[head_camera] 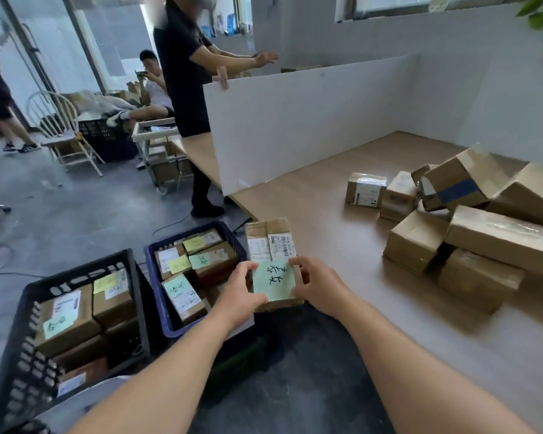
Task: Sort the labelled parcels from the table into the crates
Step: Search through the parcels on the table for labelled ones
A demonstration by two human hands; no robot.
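Both hands hold 1 brown box (pixel 271 245) at the left edge of the table (pixel 326 195). The left hand (pixel 239 291) grips the box's left side and the right hand (pixel 315 288) grips its right side. A green note (pixel 273 281) sits on top of the box, between the hands. A blue crate (pixel 157 296) is just left of the box. A black crate (pixel 29 349) is farther left. Both crates hold boxes with notes. A pile of boxes (pixel 470 220) lies on the table, well right of the held box.
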